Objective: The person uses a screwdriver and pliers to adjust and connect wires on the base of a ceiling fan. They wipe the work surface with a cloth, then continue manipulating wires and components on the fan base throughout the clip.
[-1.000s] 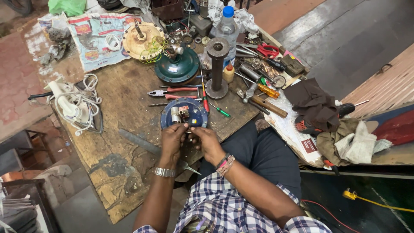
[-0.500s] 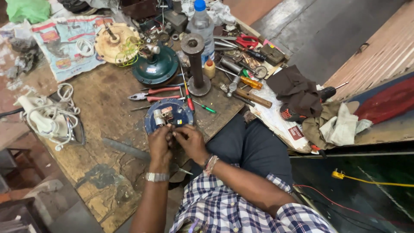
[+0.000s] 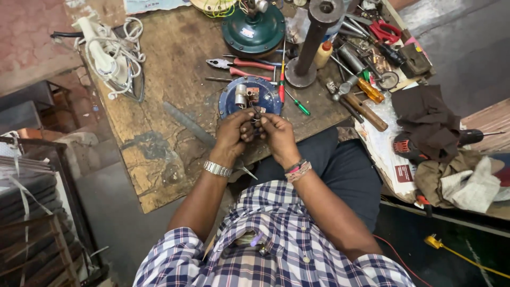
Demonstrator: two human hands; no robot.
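Both hands meeting fingertip to fingertip, left hand [image 3: 232, 129], right hand [image 3: 277, 134], grips seemingly pinching small dark part [image 3: 255, 118], blue motor plate [image 3: 228, 104] beyond.

Blue-and-white checked shirt [image 3: 276, 239]; dark trousers [image 3: 340, 170]; metal wristwatch [image 3: 217, 169] left; woven bracelet [image 3: 297, 170] right.

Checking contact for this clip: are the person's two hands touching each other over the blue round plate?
Touching. The head view shows the left hand and right hand meeting at the fingertips, just below the blue round plate.
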